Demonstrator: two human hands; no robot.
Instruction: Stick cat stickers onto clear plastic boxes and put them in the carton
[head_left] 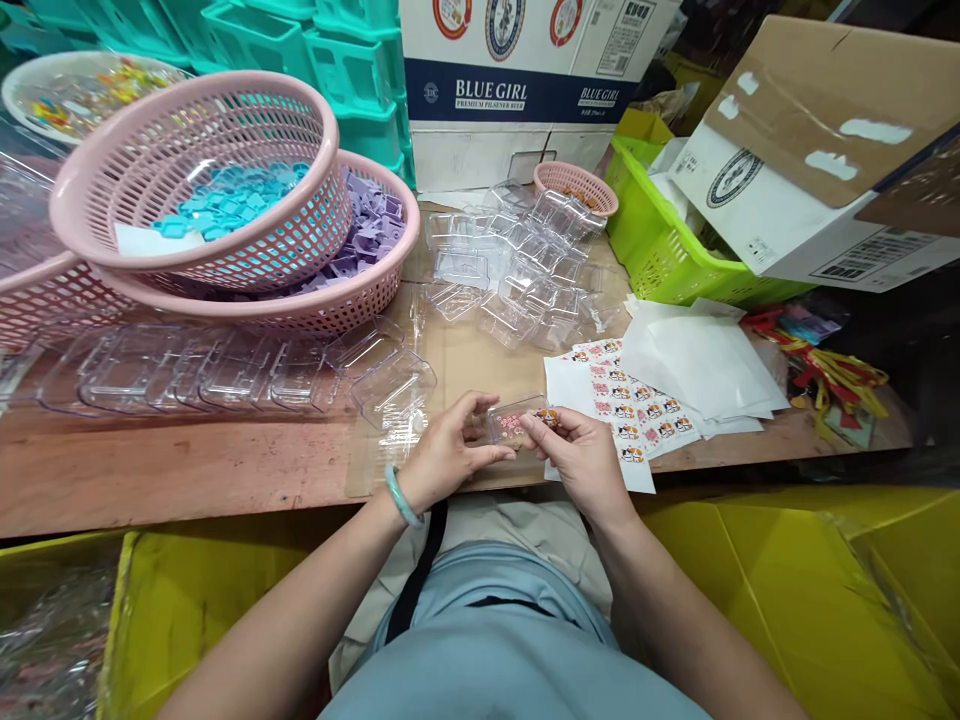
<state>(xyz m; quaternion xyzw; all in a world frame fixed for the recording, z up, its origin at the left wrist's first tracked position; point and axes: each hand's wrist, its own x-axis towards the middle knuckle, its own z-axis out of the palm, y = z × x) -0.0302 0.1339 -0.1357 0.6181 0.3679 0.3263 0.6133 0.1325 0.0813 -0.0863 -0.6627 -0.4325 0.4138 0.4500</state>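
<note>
My left hand point(450, 450), with a green bangle at the wrist, grips the left end of a clear plastic case point(495, 425) that bears a pink pattern. At the case's right end my right hand point(577, 455) pinches a small cat sticker point(550, 416) between thumb and fingers. Whether the sticker touches the case is hard to make out. Just right of my right hand lie sticker sheets point(626, 420) printed with cats and pink marks. A heap of clear plastic cases point(525, 265) lies beyond my hands, and more stand in a row point(225, 370) to the left.
Stacked pink baskets point(330, 120) hold blue and purple pieces at the left. White paper sheets point(697, 355) lie at the right, before a green basket point(645, 230) and a cardboard box point(817, 150). A Blue Girl carton point(517, 110) and teal crates point(360, 70) stand behind.
</note>
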